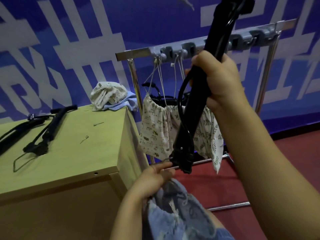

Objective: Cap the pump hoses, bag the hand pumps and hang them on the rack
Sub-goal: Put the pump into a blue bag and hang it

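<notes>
My right hand [217, 80] grips the barrel of a black hand pump [199, 94], held upright and tilted, its handle at the top edge of the view. The pump's hose [181, 94] loops down its left side to the foot. My left hand [152, 177] pinches a small part at the pump's foot and also holds the mouth of a blue drawstring bag [180, 215] hanging below it. Two patterned cloth bags [155, 129] with pumps inside hang by cords from the rack [138, 51] behind.
A wooden cabinet [69, 153] at left carries two more black pumps [52, 129], two small metal needles [84, 138] and a pile of folded bags [109, 96]. The rack's metal legs stand on a red floor [242, 179]. A blue printed wall is behind.
</notes>
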